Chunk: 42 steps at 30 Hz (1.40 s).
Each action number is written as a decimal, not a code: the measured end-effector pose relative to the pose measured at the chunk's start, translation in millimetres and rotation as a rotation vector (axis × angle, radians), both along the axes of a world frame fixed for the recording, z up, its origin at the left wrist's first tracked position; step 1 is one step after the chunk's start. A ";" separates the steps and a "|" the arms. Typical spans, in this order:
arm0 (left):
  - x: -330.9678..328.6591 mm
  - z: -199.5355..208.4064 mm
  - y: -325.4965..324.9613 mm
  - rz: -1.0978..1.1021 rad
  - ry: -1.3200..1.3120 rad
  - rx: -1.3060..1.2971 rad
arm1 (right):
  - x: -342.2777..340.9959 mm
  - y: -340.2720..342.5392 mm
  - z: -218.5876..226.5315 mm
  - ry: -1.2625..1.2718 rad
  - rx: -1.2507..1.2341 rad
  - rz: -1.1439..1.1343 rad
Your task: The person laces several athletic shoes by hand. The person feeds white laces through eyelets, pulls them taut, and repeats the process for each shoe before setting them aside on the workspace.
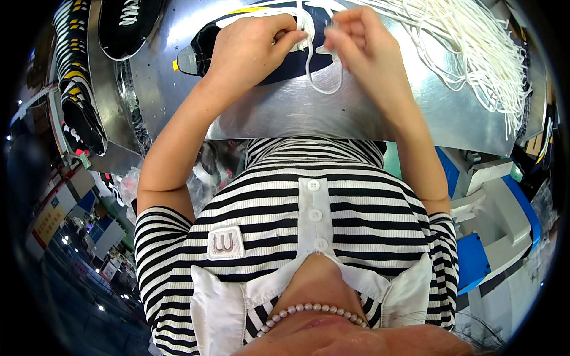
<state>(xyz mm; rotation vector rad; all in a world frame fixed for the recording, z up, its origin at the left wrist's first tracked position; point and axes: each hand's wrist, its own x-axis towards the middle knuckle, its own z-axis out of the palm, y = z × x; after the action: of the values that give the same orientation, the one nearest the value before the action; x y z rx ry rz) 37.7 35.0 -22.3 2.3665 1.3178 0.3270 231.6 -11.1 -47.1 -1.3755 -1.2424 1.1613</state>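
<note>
A dark navy shoe (pixel 285 71) with white and yellow parts lies on its way across the metal table, under my hands. My left hand (pixel 252 50) rests over the shoe, its thumb and index finger closed at the white lacing area; the exact grip is partly hidden. A white shoelace (pixel 323 92) hangs from the shoe in a loop over its near side and rises toward my right hand (pixel 365 47). The right hand is raised beside the shoe, slightly blurred, with thumb and fingers pinched together on the lace.
A large heap of loose white shoelaces (pixel 475 59) covers the table's right side. Another black shoe (pixel 129 26) with white laces lies at the far left. Further left stands a row of stacked dark shoe parts (pixel 80 101). The metal table (pixel 249 121) ends just before my body.
</note>
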 end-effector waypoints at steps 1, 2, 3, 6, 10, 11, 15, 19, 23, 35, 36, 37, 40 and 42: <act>-0.3 -0.5 0.4 -0.005 -0.010 0.001 | 3.5 -10.6 4.0 0.033 -0.079 0.079; -0.1 -1.2 0.6 -0.012 -0.021 0.001 | 3.2 -16.0 2.9 0.000 -0.077 0.097; 0.1 -0.9 0.5 -0.001 -0.016 -0.014 | 2.3 -20.7 0.5 -0.032 -0.076 0.116; 0.1 1.5 0.6 0.022 -0.013 -0.043 | 1.3 -22.0 -1.3 -0.117 -0.044 0.162; 2.2 5.8 2.2 0.019 0.024 -0.084 | -0.6 -18.0 -11.3 -0.180 0.034 0.162; 2.8 7.0 2.5 0.020 0.047 -0.104 | -0.3 -16.9 -13.1 -0.192 0.047 0.167; -8.9 1.8 -0.2 -0.135 -0.169 -0.292 | -9.8 -16.3 -12.9 -0.411 0.069 0.168; -1.3 0.0 -8.7 -0.137 -0.102 -0.165 | -32.9 -9.4 -17.9 -0.511 0.102 0.104; -15.1 3.2 -21.9 -0.156 -0.083 0.008 | -15.5 -19.1 -1.9 -0.492 0.040 0.261; -43.6 8.8 -30.6 -0.181 -0.193 0.136 | 16.6 22.4 6.6 0.028 -0.140 0.039; -49.7 7.2 -27.7 -0.116 -0.228 0.028 | 9.6 20.1 9.5 0.014 -0.077 -0.009; -61.5 -3.4 -17.7 -0.129 -0.296 -0.202 | 3.8 18.9 9.9 0.001 -0.015 -0.056; -49.2 22.8 -15.8 0.254 -0.289 -1.069 | -16.3 13.1 4.1 -0.076 0.130 -0.120; -47.6 12.7 -9.6 0.257 -0.360 -1.157 | -21.6 13.4 4.5 -0.149 0.075 -0.156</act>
<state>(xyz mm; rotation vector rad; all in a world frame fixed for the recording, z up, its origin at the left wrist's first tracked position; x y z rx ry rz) -10.0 25.4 -9.6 1.1243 1.1527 0.0162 209.9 2.3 -42.6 -1.4959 -1.2449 0.9095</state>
